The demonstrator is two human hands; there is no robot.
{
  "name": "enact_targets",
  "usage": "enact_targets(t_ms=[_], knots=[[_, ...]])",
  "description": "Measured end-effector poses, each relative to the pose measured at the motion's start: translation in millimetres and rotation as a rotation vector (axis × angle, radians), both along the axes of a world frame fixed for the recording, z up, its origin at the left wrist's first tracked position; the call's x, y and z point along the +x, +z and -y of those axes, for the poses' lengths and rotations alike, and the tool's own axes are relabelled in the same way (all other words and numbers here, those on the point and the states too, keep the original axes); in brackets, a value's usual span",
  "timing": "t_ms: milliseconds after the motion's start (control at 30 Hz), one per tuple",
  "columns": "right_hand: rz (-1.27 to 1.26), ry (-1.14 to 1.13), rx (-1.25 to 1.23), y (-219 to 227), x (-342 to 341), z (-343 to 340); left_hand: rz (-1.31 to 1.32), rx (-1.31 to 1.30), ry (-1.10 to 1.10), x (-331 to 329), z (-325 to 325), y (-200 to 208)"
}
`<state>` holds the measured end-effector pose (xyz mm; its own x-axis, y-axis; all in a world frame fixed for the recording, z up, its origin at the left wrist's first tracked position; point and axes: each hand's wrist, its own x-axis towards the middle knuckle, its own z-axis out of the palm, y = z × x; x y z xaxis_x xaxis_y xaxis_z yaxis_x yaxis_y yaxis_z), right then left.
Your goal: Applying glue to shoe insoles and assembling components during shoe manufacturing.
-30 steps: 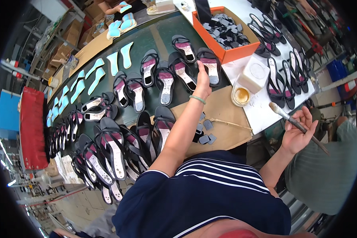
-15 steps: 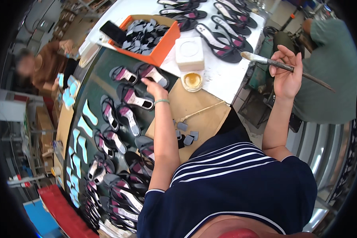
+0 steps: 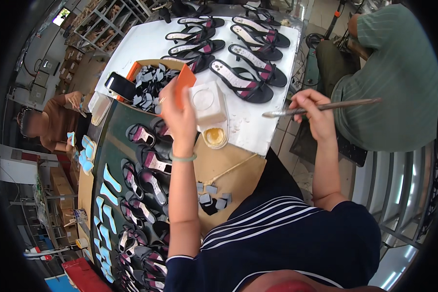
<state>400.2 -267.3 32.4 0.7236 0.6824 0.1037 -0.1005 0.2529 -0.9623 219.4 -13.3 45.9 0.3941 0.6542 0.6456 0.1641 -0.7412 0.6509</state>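
Your left hand [image 3: 179,113] reaches out over the near corner of the orange box [image 3: 184,83], the one heaped with small dark heel pieces [image 3: 151,82]. The fingers curl down toward that corner, but from behind you cannot tell whether they already pinch a piece or only touch the box wall. Judge this as the picking step: take one piece at a time from the top of the heap beside that corner, so the rest do not spill over the wall

Your right hand [image 3: 314,113] is raised well to the right of the orange box, fingers and thumb closed in a pen grip around the long brush [image 3: 321,107], whose tip points back toward the box. Hold that tip level and away from the white sheet [image 3: 250,127] and from the finished black sandals [image 3: 246,78] lying beyond the box, since a drip there would likely mark them

The glue pot [image 3: 215,137] stands just to the near right of the orange box, with a pale square container [image 3: 207,103] touching its far side. Bring the picked piece toward the pot, not the brush across the sandals. A few cut pieces [image 3: 212,199] already lie on the brown board [image 3: 228,163], nearer to you than the box; set each new one down there apart from them, so coated faces do not touch
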Motion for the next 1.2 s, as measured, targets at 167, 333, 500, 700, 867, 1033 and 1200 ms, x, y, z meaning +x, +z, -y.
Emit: enact_targets(t_ms=[167,333,500,700,867,1033,1200], knots=[[0.007,0.167,-0.097,-1,4,12,-0.44,-0.005,-0.392,103,-10,-12],[-0.07,0.206,-0.176,-18,16,36,-0.772,-0.032,-0.404,168,-31,-48],[0.196,0.145,-0.111,-26,51,19,-0.716,-0.046,-0.379,189,-31,-51],[-0.068,-0.08,-0.338,-46,234,-119,-0.423,-0.038,-0.402,149,31,-4],[-0.798,-0.144,-0.209,-130,432,-198,-0.362,-0.289,-0.575,96,75,13],[-0.865,-0.125,-0.29,-133,427,-254,-0.416,-0.569,-0.57,50,83,9],[-0.615,-0.068,-0.398,-151,430,-273,-0.318,-0.684,-0.43,27,69,-2]])
